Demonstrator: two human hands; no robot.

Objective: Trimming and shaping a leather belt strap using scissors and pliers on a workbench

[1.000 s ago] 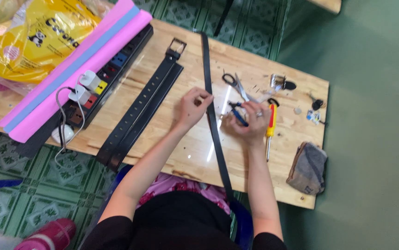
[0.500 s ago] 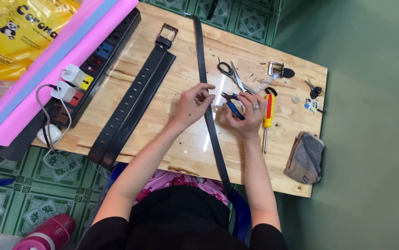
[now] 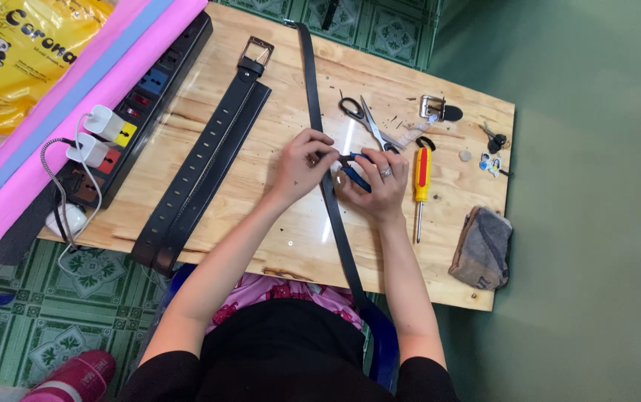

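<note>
Both hands have closed in: left hand (image 3: 302,165) pinches the narrow belt (image 3: 328,195); right hand (image 3: 380,182) grips blue-handled pliers (image 3: 353,174) (now touching).

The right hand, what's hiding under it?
Under the right hand blue tool handles poke out beside the narrow black leather belt. The tool's tip is covered.

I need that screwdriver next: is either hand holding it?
No: the screwdriver lies on the table beside the right hand, untouched.
</note>
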